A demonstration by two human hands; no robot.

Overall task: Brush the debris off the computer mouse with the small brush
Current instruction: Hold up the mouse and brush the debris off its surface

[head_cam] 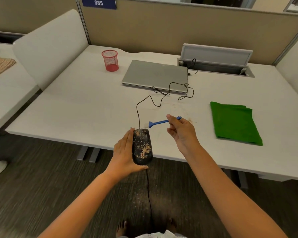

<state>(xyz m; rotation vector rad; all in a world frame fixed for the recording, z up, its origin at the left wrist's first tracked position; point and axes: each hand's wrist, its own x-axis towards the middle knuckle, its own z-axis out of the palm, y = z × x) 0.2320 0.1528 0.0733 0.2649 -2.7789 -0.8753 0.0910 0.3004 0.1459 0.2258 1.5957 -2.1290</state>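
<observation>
A black computer mouse (142, 146) speckled with tan debris rests in my left hand (124, 152), held above the desk's front edge with its top facing up. Its black cable (155, 102) loops over the desk toward the laptop. My right hand (181, 131) pinches a small blue brush (157, 122) by its handle. The brush head points left and hovers just above and to the right of the mouse's front end, not touching it.
A closed grey laptop (155, 75) lies at the desk's middle back, and a red mesh cup (110, 60) stands to its left. At the right lies a folded green cloth (235, 122). Scattered debris (184, 109) marks the white desk (76, 107). An open cable hatch (217, 64) sits behind the laptop.
</observation>
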